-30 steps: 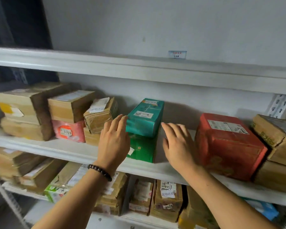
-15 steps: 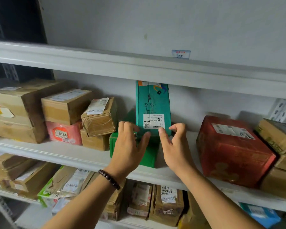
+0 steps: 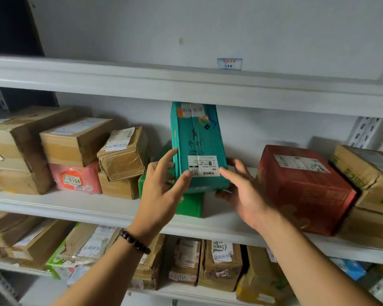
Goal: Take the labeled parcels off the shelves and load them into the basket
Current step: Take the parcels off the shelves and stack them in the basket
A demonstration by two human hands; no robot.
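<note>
A teal parcel [image 3: 197, 140] with a white label stands on end on the middle shelf [image 3: 75, 208], its top close under the upper shelf [image 3: 142, 80]. My left hand [image 3: 161, 195] holds its left edge, thumb on the front beside the label and fingers along the side. My right hand [image 3: 245, 195] holds the lower right corner, thumb at the label's edge and fingers behind and beneath. A green box [image 3: 190, 206] lies under the teal parcel, partly hidden by my left hand. The basket is out of view.
A large red box [image 3: 301, 186] sits close on the right, with brown cartons [image 3: 363, 171] beyond it. Left of the teal parcel are stacked brown boxes [image 3: 119, 155] and a pink parcel [image 3: 75, 177]. The lower shelf [image 3: 208, 266] is packed with labeled parcels.
The teal parcel, lying flat on the green box a second ago, was tipped up on end. Both hands closed in from its sides and now hold its lower part.
</note>
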